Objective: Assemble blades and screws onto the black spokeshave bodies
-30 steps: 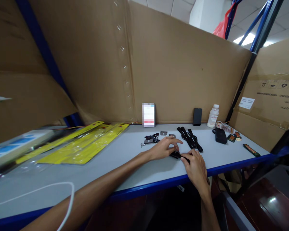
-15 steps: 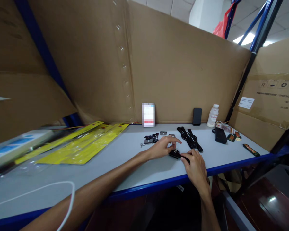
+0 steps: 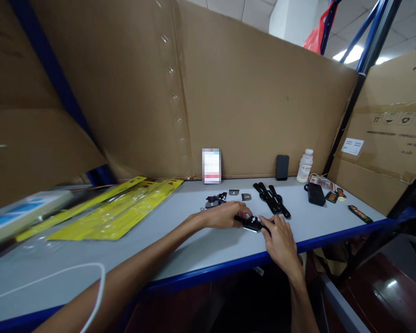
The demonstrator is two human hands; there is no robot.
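Note:
Both hands meet over the table near its front edge, on a black scraper (image 3: 252, 226) with a wide flat head and a pale lower edge. My left hand (image 3: 225, 215) has its fingers closed round a dark part at the scraper's left. On the other side, my right hand (image 3: 280, 240) grips its right end between thumb and fingers. Just behind lie flat grey metal blades (image 3: 246, 197) and a small heap of black and metal parts (image 3: 217, 199). Several black handles (image 3: 272, 200) are piled to the right. My fingers hide some of the scraper.
Yellow blister packs (image 3: 125, 217) and a long white-and-blue box (image 3: 24, 208) lie at left. A lit screen (image 3: 211, 166), dark phone (image 3: 282, 168) and bottle (image 3: 304, 166) stand along the cardboard wall (image 3: 249, 101). A black case (image 3: 315, 194) lies at right. A white cable (image 3: 102, 277) crosses my left forearm.
My left hand has lowered from above the scraper, fingers stretched, to close on its left side. The scraper now lies more level, its pale edge facing me. The right hand keeps its grip.

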